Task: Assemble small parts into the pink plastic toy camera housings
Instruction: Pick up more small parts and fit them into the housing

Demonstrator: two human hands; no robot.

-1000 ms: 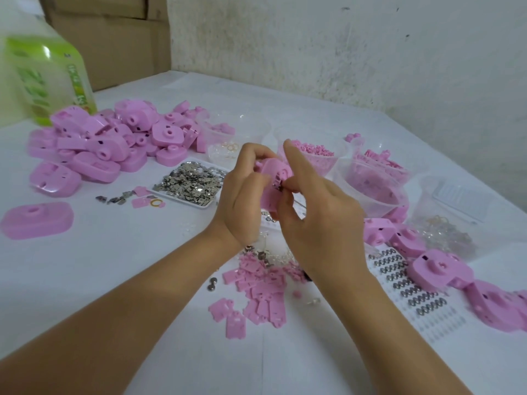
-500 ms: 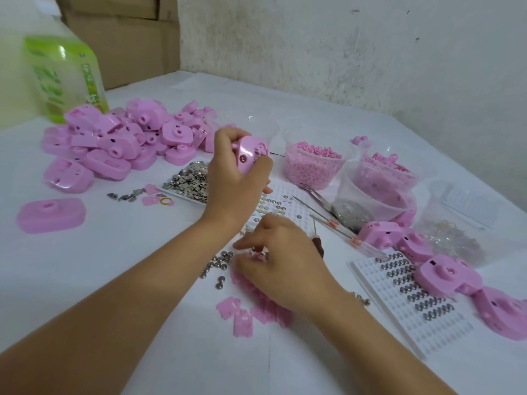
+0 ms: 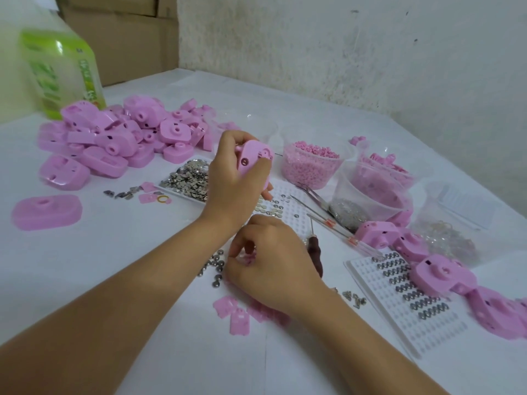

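1. The left hand [image 3: 232,183] is raised above the bench [image 3: 128,266], its fingers clamped round one pink housing [image 3: 252,159]. The palm covers the housing's lower half.
2. The right hand [image 3: 273,269] is low on the bench, nearer me than the left and apart from it, knuckles up and fingers curled down. A fleck of pink shows at the fingertips, but I cannot tell whether anything is pinched.
3. Flat pink plates [image 3: 236,316] lie scattered, partly hidden under the right hand.
4. Domed metal discs [image 3: 216,266] lie loose just beside the right hand's thumb.
5. The heap of housings [image 3: 114,138] is at the far left; the lower ones are buried.
6. A lone housing [image 3: 47,212] lies flat, near the left edge.
7. A row of finished housings [image 3: 445,277] sits at the right, the last cut off by the frame.
8. A white spring tray [image 3: 399,309] has its far corner covered by that row.
9. A tray of silvery bits [image 3: 185,178] is partly behind the left wrist; the shapes are too small to make out.
10. One tub of pink pellets [image 3: 312,163] and one tub of pink parts [image 3: 373,189]; the contents of the second are blurred through the wall.
11. A dark-handled tool [image 3: 316,255] has its handle partly behind the right hand.
12. A green bottle [image 3: 57,72] stands at the far left, its top cut off and its label unreadable.
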